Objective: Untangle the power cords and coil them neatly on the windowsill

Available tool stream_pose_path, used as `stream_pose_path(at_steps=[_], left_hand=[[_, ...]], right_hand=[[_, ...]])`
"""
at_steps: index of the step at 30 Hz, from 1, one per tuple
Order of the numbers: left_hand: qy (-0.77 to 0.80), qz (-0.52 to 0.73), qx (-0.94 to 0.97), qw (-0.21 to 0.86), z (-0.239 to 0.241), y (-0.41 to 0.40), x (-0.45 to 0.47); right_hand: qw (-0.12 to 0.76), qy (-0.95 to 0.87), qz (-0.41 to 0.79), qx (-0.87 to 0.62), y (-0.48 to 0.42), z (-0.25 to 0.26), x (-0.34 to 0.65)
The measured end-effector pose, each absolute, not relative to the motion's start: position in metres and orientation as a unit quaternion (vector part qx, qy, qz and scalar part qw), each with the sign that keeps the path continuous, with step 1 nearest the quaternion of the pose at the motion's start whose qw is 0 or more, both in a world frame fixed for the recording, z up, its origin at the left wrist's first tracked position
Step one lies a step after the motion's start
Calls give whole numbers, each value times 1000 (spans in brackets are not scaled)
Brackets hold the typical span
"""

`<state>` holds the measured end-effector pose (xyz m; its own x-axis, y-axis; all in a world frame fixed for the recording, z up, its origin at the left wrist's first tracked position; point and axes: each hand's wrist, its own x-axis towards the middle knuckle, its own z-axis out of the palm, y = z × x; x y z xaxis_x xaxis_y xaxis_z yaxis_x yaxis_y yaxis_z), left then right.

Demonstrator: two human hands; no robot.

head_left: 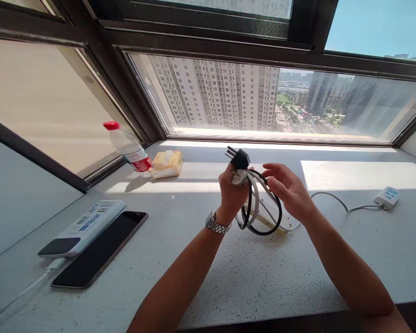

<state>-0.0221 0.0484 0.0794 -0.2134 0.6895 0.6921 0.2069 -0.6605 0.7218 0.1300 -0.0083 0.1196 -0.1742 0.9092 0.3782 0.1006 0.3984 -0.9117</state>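
My left hand (pixel 233 192), with a metal watch (pixel 215 223) on its wrist, is closed around a black three-pin plug (pixel 241 158) and a white plug (pixel 239 177). The black cable (pixel 280 215) and the grey-white cable (pixel 255 208) hang from it in loose loops. To their right, my right hand (pixel 289 187) has its fingers apart and slightly curved. Its thumb is at the edge of the loops; whether it touches them is unclear. Behind the loops lies a pale strip-like object (pixel 266 222) with a yellowish edge, partly hidden.
On the speckled counter (pixel 180 277), a phone (pixel 100 249) lies against a white power bank (pixel 85 226) at left. A red-capped bottle (pixel 130 150) leans near a tissue pack (pixel 167 164). At right, a small white socket block (pixel 387 197) ends a thin cord (pixel 336 199).
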Motion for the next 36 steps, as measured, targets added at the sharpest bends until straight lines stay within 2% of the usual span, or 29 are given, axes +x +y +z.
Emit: stream_pose_path(at_steps=[3,5,8,11,15,20,26,32,36], left_hand=[[391,583,710,60,83,35,-19],[401,518,755,20,86,28,-17],[412,438,799,25,90,22,-15],[403,394,823,72,93,22,-17],[353,375,844,149,96,25,-22],[305,376,849,210,100,23,-23],[305,380,842,233,102,21,-20],[312,401,827,241,97,23,-17],[347,389,833,186,92,25,-15]], right_hand=[[496,-691,318,-417,-12,122,132],[466,-726,265,-431,-12,123,134],[437,-748,205,-456,-11,125,136],[441,-743,202,-461,-10,127,137],[504,-727,199,-421,-3,123,140],[589,-676,286,-338,10,113,144],[706,-565,349,-245,26,104,150],[738,-505,380,-235,28,103,147],[726,-523,381,-234,20,111,147]])
